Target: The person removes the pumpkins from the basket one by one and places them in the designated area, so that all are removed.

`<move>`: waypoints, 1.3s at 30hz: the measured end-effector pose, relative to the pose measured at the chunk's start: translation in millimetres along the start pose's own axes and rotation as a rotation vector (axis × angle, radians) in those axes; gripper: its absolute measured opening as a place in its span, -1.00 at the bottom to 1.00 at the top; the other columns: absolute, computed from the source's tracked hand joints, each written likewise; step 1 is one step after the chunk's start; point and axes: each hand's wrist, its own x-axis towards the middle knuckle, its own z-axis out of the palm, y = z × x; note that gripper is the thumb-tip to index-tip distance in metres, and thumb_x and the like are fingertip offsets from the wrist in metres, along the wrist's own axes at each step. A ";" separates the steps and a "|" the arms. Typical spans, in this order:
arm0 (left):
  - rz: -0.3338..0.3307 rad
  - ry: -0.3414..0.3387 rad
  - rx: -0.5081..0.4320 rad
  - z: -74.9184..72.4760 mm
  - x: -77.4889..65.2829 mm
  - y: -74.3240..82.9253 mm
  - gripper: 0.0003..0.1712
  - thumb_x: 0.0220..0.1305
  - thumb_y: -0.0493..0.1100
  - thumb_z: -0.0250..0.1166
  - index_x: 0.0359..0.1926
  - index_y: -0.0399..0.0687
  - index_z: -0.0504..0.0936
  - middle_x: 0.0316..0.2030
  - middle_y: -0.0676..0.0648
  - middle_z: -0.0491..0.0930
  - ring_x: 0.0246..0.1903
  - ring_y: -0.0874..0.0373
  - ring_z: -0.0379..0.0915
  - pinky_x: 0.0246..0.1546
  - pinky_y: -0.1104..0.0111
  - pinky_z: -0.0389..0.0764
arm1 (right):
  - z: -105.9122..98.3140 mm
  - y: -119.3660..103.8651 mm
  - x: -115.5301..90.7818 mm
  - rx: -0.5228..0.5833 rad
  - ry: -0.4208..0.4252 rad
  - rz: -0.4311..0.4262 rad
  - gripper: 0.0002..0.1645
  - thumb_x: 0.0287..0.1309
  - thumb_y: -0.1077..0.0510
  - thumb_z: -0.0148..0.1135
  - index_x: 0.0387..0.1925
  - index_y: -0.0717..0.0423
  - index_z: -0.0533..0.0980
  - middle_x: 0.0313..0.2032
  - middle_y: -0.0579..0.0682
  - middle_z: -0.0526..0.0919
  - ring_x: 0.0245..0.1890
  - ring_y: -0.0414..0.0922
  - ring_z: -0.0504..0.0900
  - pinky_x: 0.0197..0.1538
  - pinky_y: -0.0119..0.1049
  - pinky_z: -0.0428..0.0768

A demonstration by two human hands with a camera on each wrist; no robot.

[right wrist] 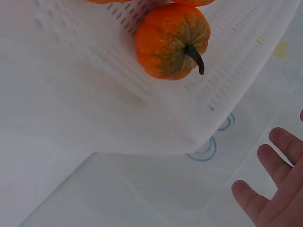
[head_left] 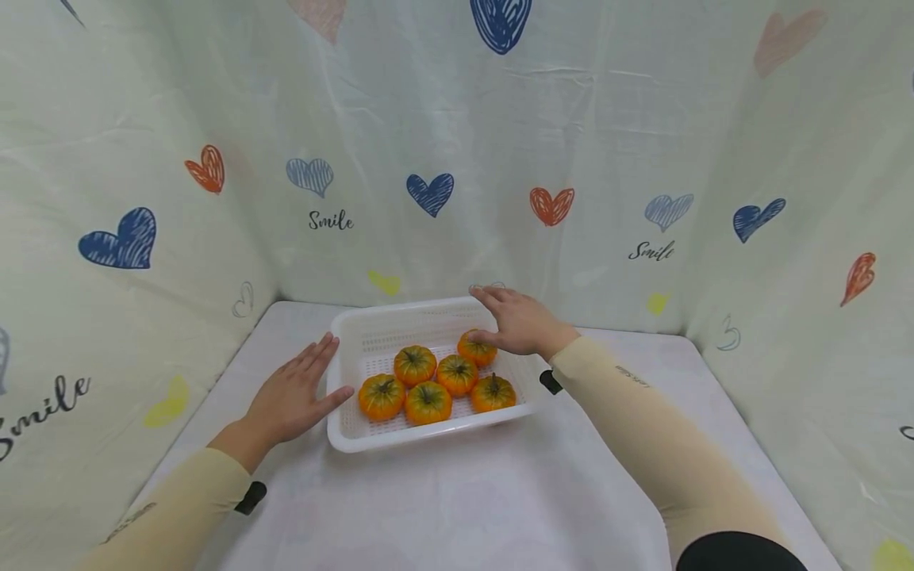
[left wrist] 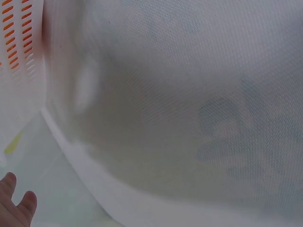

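Observation:
A white plastic basket (head_left: 428, 434) with slotted walls holds several small orange pumpkins (head_left: 382, 398) with green-streaked tops. My left hand (head_left: 289, 400) is at the basket's left side, fingers extended and thumb overlapping the rim. Over the back right corner reaches my right hand (head_left: 521, 323), fingers spread and straight; its thumb overlaps the rearmost pumpkin (head_left: 477, 353) in the head view. The right wrist view shows one pumpkin (right wrist: 165, 42) with a dark curved stem inside the basket, and the right fingers (right wrist: 279, 163) outside the rim. Neither hand grips anything.
The basket stands toward the back of a table (head_left: 457, 507) with a white cover. A pale curtain (head_left: 607, 135) printed with hearts and "Smile" hangs behind it and on both sides.

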 end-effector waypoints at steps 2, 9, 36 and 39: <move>-0.001 -0.004 -0.011 0.4 -0.2 -0.4 0.08 0.37 0.40 0.04 0.54 -0.29 -0.02 0.54 -0.26 -0.06 0.46 -0.28 -0.07 0.40 -0.11 0.07 | 2.2 -3.4 4.4 0.011 -0.023 0.000 0.10 0.18 -0.56 0.03 0.58 -0.14 0.04 0.50 0.07 0.15 0.45 0.13 0.18 0.42 0.10 0.18; 0.006 0.003 -0.033 -0.5 -0.1 0.0 0.07 0.37 0.37 0.07 0.54 -0.30 -0.02 0.54 -0.26 -0.06 0.46 -0.27 -0.06 0.40 -0.10 0.09 | 9.1 -14.5 20.8 0.137 -0.081 0.009 0.08 0.18 -0.55 0.05 0.58 -0.22 0.02 0.51 0.08 0.13 0.44 0.15 0.20 0.35 0.19 0.29; -0.013 0.007 -0.042 5.6 3.7 -1.5 0.04 0.39 0.33 0.07 0.55 -0.29 -0.05 0.54 -0.24 -0.08 0.47 -0.23 -0.07 0.38 -0.11 0.13 | 61.1 -52.9 59.9 0.457 -0.261 0.002 0.00 0.28 -0.35 0.18 0.58 -0.21 -0.01 0.37 0.09 0.40 0.30 0.04 0.44 0.36 0.00 0.33; -0.017 0.008 -0.040 5.9 3.6 -1.8 0.04 0.39 0.33 0.07 0.55 -0.27 -0.05 0.55 -0.23 -0.09 0.47 -0.22 -0.08 0.38 -0.11 0.13 | 69.3 -52.9 62.2 0.457 -0.266 -0.019 0.00 0.27 -0.35 0.18 0.58 -0.19 0.01 0.35 0.10 0.41 0.29 0.04 0.44 0.36 -0.01 0.34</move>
